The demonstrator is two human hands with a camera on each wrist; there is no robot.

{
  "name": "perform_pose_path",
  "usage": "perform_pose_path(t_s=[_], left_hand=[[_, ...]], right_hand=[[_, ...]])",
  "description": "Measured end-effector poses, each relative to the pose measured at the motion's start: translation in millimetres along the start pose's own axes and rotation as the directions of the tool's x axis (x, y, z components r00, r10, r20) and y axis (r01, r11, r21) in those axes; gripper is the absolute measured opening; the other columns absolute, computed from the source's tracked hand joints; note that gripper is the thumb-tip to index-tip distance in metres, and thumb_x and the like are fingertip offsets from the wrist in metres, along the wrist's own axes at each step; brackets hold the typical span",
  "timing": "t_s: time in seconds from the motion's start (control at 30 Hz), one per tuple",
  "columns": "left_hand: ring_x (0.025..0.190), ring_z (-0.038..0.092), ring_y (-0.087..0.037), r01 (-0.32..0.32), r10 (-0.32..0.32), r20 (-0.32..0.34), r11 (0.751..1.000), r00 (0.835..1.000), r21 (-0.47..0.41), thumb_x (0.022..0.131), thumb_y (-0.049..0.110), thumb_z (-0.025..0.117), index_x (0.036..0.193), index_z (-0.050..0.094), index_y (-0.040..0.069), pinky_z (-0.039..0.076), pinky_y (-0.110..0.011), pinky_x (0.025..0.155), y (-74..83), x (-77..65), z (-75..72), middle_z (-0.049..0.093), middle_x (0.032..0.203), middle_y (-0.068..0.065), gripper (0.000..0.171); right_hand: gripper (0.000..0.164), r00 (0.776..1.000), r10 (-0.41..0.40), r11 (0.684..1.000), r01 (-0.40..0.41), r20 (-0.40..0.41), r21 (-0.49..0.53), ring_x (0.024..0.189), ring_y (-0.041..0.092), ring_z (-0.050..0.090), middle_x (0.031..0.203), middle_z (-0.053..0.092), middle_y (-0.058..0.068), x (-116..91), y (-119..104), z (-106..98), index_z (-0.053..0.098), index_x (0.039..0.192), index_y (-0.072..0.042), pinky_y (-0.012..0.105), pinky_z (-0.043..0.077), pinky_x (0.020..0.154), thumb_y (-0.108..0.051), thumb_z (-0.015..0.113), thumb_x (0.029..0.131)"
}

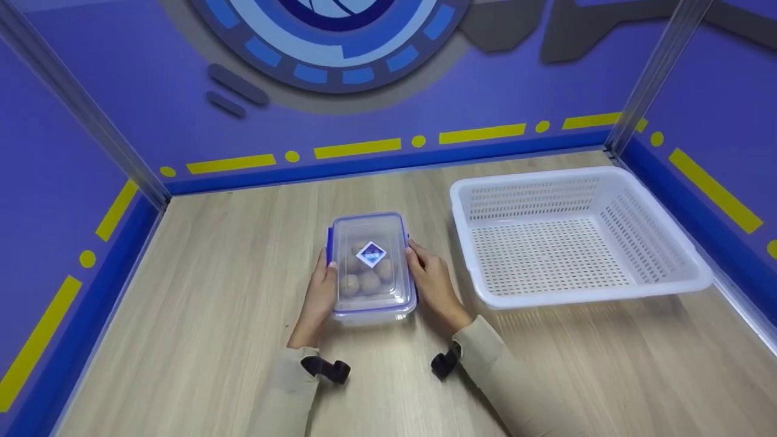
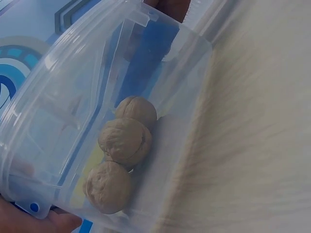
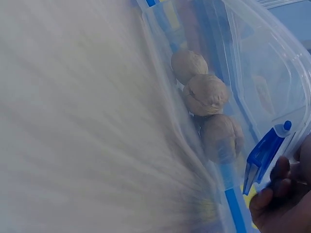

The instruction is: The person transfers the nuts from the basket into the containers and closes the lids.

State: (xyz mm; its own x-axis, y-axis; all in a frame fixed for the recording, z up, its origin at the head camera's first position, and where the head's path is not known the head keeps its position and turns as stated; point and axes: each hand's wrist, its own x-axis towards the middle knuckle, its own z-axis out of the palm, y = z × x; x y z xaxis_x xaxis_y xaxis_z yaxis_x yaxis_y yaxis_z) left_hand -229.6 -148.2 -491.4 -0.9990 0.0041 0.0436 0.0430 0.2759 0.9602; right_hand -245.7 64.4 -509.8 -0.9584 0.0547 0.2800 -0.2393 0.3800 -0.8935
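Note:
A clear plastic food container [image 1: 388, 233] with a blue-edged lid and a diamond-shaped label lies in the middle of the table. Several walnuts [image 2: 125, 141] show through its walls. My left hand [image 1: 320, 294] grips its left side, thumb up at the lid's edge. On the opposite side, my right hand [image 1: 436, 285] holds the container near the lid, thumb along the edge. A blue side latch [image 3: 265, 158] sticks out from the wall in the right wrist view, close to the right hand's curled fingers. The lid covers the container.
To the right stands a white perforated plastic basket [image 1: 564, 297], its near rim not far from my right hand. Blue-purple panels [image 1: 364, 127] with yellow marks enclose the wooden table [image 1: 206, 291] at the back and sides.

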Motion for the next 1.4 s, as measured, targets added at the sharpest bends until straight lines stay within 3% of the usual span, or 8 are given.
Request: perform_pose_path(t_s=[0.1, 0.17, 0.27, 0.4, 0.67, 0.83, 1.07, 1.4], left_hand=[[0.146, 0.011, -0.041, 0.008, -0.008, 0.000, 1.000, 1.000, 0.012, 0.103, 0.009, 0.027, 0.151, 0.008, -0.006, 0.009, -0.050, 0.121, -1.6, -0.2, -0.2, 0.014, 0.157, -0.028, 0.054], [0.146, 0.011, -0.041, 0.009, -0.009, -0.001, 1.000, 1.000, 0.012, 0.103, 0.010, 0.028, 0.151, 0.009, -0.006, 0.009, -0.050, 0.121, -2.5, -0.4, -0.2, 0.014, 0.157, -0.028, 0.054], [0.146, 0.012, -0.042, 0.005, -0.005, -0.004, 1.000, 1.000, 0.007, 0.103, 0.010, 0.028, 0.151, 0.009, -0.006, 0.009, -0.051, 0.121, -3.8, -0.4, -0.3, 0.015, 0.157, -0.028, 0.054], [0.145, 0.012, -0.043, -0.005, 0.005, -0.007, 1.000, 1.000, 0.000, 0.103, 0.010, 0.028, 0.150, 0.010, -0.007, 0.010, -0.051, 0.121, -5.2, 0.1, -0.4, 0.015, 0.156, -0.029, 0.054], [0.146, 0.012, -0.041, -0.001, 0.001, -0.011, 1.000, 1.000, 0.002, 0.102, 0.009, 0.028, 0.151, 0.010, -0.007, 0.009, -0.050, 0.122, -3.9, 0.2, -0.8, 0.015, 0.157, -0.028, 0.054], [0.146, 0.012, -0.040, -0.003, 0.003, -0.013, 1.000, 1.000, -0.014, 0.102, 0.009, 0.027, 0.151, 0.010, -0.007, 0.009, -0.048, 0.122, -1.7, 0.0, -0.6, 0.015, 0.157, -0.028, 0.054], [0.147, 0.010, -0.040, 0.012, -0.012, -0.009, 1.000, 1.000, -0.013, 0.102, 0.010, 0.027, 0.150, 0.008, -0.008, 0.008, -0.049, 0.122, -1.4, 0.3, -0.4, 0.013, 0.157, -0.028, 0.054], [0.147, 0.009, -0.040, 0.051, -0.052, -0.013, 0.999, 0.999, -0.016, 0.103, 0.011, 0.027, 0.151, 0.008, -0.007, 0.007, -0.050, 0.122, -2.9, 2.2, 0.0, 0.012, 0.158, -0.026, 0.054]], right_hand=[[0.038, 0.999, 0.035, 0.998, -0.035, 0.008, 0.052, 0.097, 0.026, 0.061, 0.109, 0.063, 0.018, -1, 2, 2, 0.058, 0.131, -0.001, 0.036, 0.053, 0.087, -0.021, 0.052, 0.099], [0.041, 0.997, 0.076, 0.992, -0.078, 0.023, 0.095, 0.096, 0.025, 0.059, 0.112, 0.058, 0.018, -2, 4, 3, 0.054, 0.134, -0.001, 0.035, 0.052, 0.085, -0.022, 0.051, 0.099], [0.050, 0.986, 0.154, 0.971, -0.163, 0.063, 0.177, 0.120, 0.034, 0.055, 0.136, 0.050, 0.022, -4, 6, 5, 0.043, 0.142, 0.000, 0.043, 0.046, 0.104, -0.027, 0.049, 0.100], [0.064, 0.957, 0.260, 0.927, -0.285, 0.130, 0.245, 0.143, 0.035, 0.029, 0.154, 0.030, 0.021, -6, 6, 7, 0.025, 0.150, 0.001, 0.044, 0.021, 0.121, -0.035, 0.045, 0.101], [0.069, 0.915, 0.352, 0.859, -0.399, 0.198, 0.321, 0.149, 0.032, 0.007, 0.160, 0.014, 0.019, -3, 9, 12, 0.015, 0.152, 0.002, 0.044, 0.004, 0.123, -0.039, 0.039, 0.101], [0.069, 0.902, 0.372, 0.810, -0.431, 0.219, 0.398, 0.150, 0.029, 0.007, 0.161, 0.013, 0.015, -5, 8, 14, 0.016, 0.152, 0.000, 0.041, 0.003, 0.123, -0.040, 0.038, 0.101], [0.068, 0.904, 0.376, 0.778, -0.426, 0.201, 0.462, 0.149, 0.033, 0.011, 0.160, 0.014, 0.019, -6, 6, 16, 0.016, 0.152, 0.002, 0.042, 0.010, 0.123, -0.036, 0.041, 0.101], [0.069, 0.914, 0.391, 0.787, -0.391, 0.106, 0.477, 0.147, 0.031, 0.019, 0.158, 0.021, 0.020, -4, 4, 13, 0.020, 0.150, 0.003, 0.039, 0.017, 0.122, -0.028, 0.051, 0.097]])
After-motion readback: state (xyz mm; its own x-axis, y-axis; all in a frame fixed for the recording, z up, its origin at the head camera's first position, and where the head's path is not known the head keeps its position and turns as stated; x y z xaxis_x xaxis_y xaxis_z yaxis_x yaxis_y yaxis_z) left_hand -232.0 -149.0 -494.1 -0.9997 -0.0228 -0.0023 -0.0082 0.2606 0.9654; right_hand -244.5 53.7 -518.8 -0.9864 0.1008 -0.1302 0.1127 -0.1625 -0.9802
